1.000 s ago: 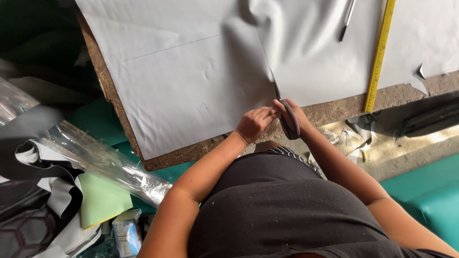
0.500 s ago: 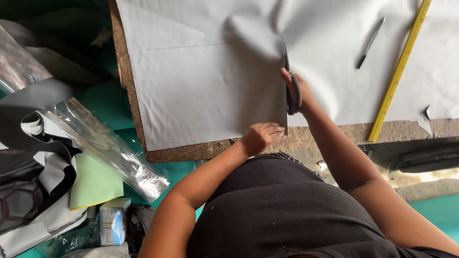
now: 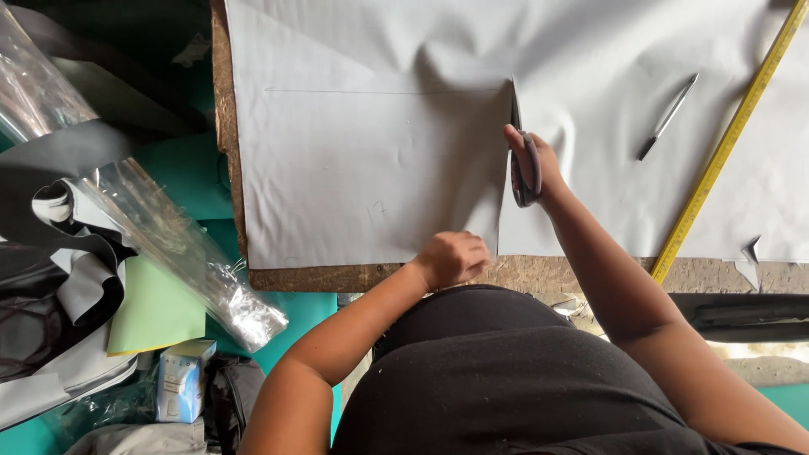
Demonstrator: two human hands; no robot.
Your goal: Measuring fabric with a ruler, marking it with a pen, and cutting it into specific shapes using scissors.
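A large sheet of grey fabric (image 3: 371, 168) lies flat on a chipboard table (image 3: 337, 276). My right hand (image 3: 533, 160) grips grey scissors (image 3: 522, 156) whose blades point away from me, at the far end of a straight cut running up from the near edge. My left hand (image 3: 453, 257) pinches the fabric's near edge just left of the cut. A thin drawn line crosses the fabric from the left toward the scissors' tip.
A pen (image 3: 667, 116) and a yellow measuring tape (image 3: 725, 152) lie on the fabric to the right. To the left of the table are a clear plastic roll (image 3: 168, 244), grey and black material (image 3: 50, 278), a green sheet (image 3: 152, 312) and a small box (image 3: 181, 379).
My right hand has run the scissors away from me through the fabric, lengthening the cut. My left hand stayed at the near edge. The view shifted right.
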